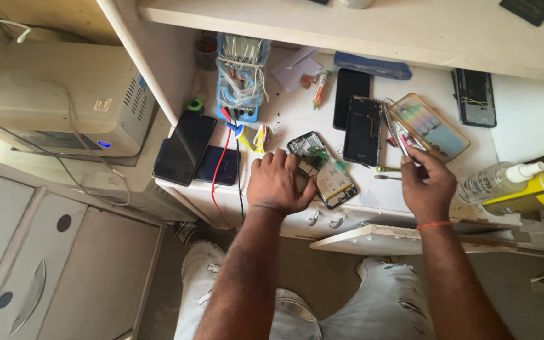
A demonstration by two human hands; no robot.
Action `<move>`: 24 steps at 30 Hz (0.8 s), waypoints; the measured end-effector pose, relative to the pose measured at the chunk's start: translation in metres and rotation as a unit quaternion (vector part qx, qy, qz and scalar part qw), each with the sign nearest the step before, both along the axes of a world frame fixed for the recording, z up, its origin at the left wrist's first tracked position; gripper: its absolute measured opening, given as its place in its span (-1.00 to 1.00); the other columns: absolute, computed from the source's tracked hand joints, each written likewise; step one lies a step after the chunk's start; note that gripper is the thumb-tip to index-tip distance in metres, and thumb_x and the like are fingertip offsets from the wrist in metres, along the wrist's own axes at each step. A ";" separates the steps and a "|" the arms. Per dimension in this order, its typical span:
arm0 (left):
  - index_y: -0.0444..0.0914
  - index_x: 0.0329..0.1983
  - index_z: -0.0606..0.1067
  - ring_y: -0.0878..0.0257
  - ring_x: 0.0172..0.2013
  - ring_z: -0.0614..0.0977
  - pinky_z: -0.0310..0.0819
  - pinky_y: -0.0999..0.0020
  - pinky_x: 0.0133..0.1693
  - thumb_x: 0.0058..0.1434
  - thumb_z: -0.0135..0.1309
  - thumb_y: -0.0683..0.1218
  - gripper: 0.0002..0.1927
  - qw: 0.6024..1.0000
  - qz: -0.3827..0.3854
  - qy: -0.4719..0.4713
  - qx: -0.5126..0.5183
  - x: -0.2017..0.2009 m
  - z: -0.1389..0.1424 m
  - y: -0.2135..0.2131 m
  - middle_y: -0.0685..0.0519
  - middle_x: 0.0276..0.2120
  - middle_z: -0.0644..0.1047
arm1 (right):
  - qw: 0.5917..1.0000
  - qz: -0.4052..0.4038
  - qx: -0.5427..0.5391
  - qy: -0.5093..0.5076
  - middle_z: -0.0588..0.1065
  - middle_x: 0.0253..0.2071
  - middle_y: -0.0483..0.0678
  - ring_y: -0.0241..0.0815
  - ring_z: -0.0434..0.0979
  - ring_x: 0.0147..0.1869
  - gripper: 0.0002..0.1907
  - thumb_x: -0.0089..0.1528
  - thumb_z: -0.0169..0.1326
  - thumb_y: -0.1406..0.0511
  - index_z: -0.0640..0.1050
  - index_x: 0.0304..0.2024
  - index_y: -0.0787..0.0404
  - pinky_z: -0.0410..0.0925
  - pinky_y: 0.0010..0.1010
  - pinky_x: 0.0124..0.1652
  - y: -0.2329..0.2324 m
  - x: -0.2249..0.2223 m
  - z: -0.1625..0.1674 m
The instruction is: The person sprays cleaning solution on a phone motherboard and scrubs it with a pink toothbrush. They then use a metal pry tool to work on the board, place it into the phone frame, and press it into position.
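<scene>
While I am looking down over the white bench [297, 113], my left hand [279, 182] is pressing flat, fingers spread, on the opened phone [326, 171], a slim rectangle with its back off, showing green circuit board and a pale battery. Its long axis is running diagonally, from upper left beside my knuckles toward the bench's front edge at lower right. My right hand [428, 182] is pinching thin metal tweezers [396, 133], just right of the phone. A glossy black phone [361, 131] is lying just above, beside a clear pastel case [429, 126]. A blue multimeter [242, 79] wrapped in wires is standing farther back. Bare surface is showing between my hands, near the front edge.
</scene>
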State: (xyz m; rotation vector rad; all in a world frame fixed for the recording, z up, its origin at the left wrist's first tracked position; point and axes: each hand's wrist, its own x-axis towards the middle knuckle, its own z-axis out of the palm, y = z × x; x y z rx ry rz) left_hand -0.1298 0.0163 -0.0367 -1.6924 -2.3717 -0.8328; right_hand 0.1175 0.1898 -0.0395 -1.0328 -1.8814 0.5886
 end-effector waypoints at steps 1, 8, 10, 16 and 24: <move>-0.20 -0.15 0.52 -0.06 -0.14 0.53 0.32 0.01 -0.10 0.07 0.10 0.30 -0.47 1.000 0.001 0.000 -0.003 0.000 0.000 0.000 -0.09 -0.21 0.51 | 1.000 0.007 0.010 -0.002 0.61 -0.21 -0.05 -0.40 0.50 -0.32 -0.79 0.34 0.21 0.40 0.66 0.03 0.26 0.37 -0.57 -0.28 0.001 -0.001 -0.002; -0.19 -0.14 0.52 -0.05 -0.12 0.53 0.31 0.01 -0.09 0.07 0.09 0.30 -0.47 1.000 0.005 0.004 -0.012 0.001 0.002 0.001 -0.08 -0.20 0.51 | 0.998 -0.018 0.060 -0.028 0.62 -0.23 -0.04 -0.34 0.51 -0.36 -0.84 0.30 0.23 0.40 0.68 -0.06 0.23 0.38 -0.51 -0.29 0.012 -0.011 -0.003; -0.19 -0.14 0.52 -0.05 -0.12 0.53 0.31 0.01 -0.09 0.07 0.09 0.30 -0.47 1.000 0.005 0.002 -0.011 0.001 0.002 0.001 -0.08 -0.20 0.51 | 0.996 -0.016 0.078 -0.038 0.61 -0.21 -0.04 -0.29 0.52 -0.35 -0.84 0.27 0.23 0.40 0.67 -0.08 0.22 0.39 -0.48 -0.29 0.010 -0.008 0.000; -0.19 -0.13 0.52 -0.05 -0.13 0.53 0.31 0.01 -0.09 0.07 0.10 0.29 -0.48 1.000 0.003 0.002 -0.001 0.001 0.002 0.000 -0.08 -0.20 0.51 | 0.963 -0.053 0.212 -0.156 0.56 -0.25 0.04 0.01 0.55 -0.17 -0.87 0.24 0.21 0.42 0.65 -0.15 0.22 0.42 -0.19 -0.06 -0.007 0.021 0.010; -0.20 -0.15 0.50 -0.05 -0.12 0.53 0.31 0.01 -0.09 0.06 0.10 0.31 -0.46 1.000 0.005 0.003 -0.030 0.000 0.003 0.001 -0.10 -0.21 0.51 | 0.944 -0.079 0.148 -0.283 0.51 -0.33 0.09 0.17 0.51 -0.17 -0.90 0.20 0.19 0.35 0.63 -0.23 0.21 0.40 -0.03 -0.11 0.001 0.039 0.007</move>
